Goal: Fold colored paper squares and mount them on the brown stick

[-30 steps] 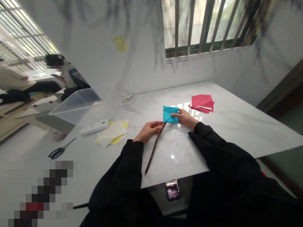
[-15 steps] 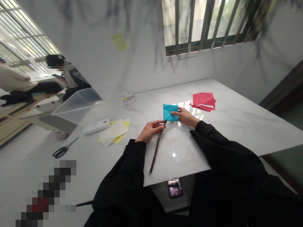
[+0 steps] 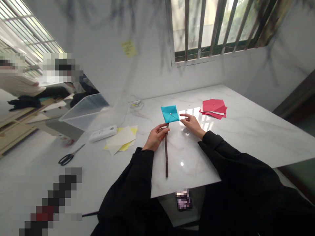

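Observation:
Between the thumb and fingers of my left hand (image 3: 156, 136) is a brown stick (image 3: 166, 157), pinched near its upper end. A folded blue paper pinwheel (image 3: 169, 117) sits at the top of the stick, with a small pale pin head at its centre. My right hand (image 3: 193, 125) is just to the right of the blue paper, apart from it, thumb and index finger spread with nothing between them. The stick's lower end points toward the front edge of the white table (image 3: 236, 137).
Stacked red paper pieces (image 3: 213, 106) lie at the back right. To the left are cream and yellow sheets (image 3: 120, 141), a white glue gun-like device (image 3: 103, 133), black-handled scissors (image 3: 67, 158) and a clear plastic bin (image 3: 86, 109). Two people sit at the far left.
My right hand has let go of the blue paper and drawn back to the right. The pinwheel has tilted and shifted left, showing its pin, and the stick stands straighter.

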`<action>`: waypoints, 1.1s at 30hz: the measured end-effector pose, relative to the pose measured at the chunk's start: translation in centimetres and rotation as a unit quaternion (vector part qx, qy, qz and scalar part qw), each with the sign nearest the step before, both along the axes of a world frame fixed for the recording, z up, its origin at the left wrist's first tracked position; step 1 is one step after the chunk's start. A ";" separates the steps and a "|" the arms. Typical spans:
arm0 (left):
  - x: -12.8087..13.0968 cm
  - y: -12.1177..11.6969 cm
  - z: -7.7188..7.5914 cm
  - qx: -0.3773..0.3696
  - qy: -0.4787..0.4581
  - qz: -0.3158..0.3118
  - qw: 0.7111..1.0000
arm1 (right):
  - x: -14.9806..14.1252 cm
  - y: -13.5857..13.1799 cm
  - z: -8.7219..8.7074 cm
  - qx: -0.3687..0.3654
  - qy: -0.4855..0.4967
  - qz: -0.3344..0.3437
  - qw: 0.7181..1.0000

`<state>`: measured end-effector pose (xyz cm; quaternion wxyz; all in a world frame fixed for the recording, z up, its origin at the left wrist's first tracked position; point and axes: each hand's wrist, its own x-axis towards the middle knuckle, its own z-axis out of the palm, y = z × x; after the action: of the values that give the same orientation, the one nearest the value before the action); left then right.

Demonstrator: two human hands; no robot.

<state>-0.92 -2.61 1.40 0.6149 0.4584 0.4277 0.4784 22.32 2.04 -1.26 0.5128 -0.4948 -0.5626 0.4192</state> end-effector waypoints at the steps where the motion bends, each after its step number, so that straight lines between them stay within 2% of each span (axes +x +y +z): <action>1: 0.0 0.0 0.0 -0.001 -0.002 0.001 1.000 | -0.1 -0.1 0.1 0.004 -0.018 0.009 1.000; 6: 0.0 0.1 -0.1 0.003 -0.027 0.025 0.999 | -0.3 -0.8 0.9 0.002 -0.125 0.073 0.989; 8: 0.0 0.1 -0.2 0.005 -0.031 0.034 0.999 | -0.3 -1.0 1.2 0.014 -0.152 0.070 0.986; 13: 0.0 0.2 -0.3 0.008 -0.027 0.033 0.999 | -0.3 -1.1 1.3 0.000 -0.125 0.006 0.992; 16: 0.0 0.2 -0.3 0.004 -0.032 0.031 0.999 | -0.4 -1.1 1.2 -0.015 -0.097 -0.002 0.995; 24: 0.1 0.1 -0.1 0.006 -0.030 0.023 0.999 | -1.0 -1.5 1.2 -0.022 -0.105 0.089 0.990; 26: 0.1 0.1 -0.1 0.004 -0.028 0.023 0.999 | -0.9 -1.5 1.2 -0.008 -0.122 0.065 0.990; 31: 0.1 0.0 0.0 -0.004 -0.011 -0.005 1.000 | 0.6 -0.8 1.2 0.022 -0.163 -0.082 0.983; 33: 0.1 -0.1 0.1 0.000 0.003 -0.029 1.000 | 1.2 -0.5 1.2 0.044 -0.169 -0.101 0.979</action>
<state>-0.86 -2.69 1.54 0.6270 0.4722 0.4164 0.4588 23.55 1.53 -0.02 0.4713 -0.5892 -0.6065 0.2506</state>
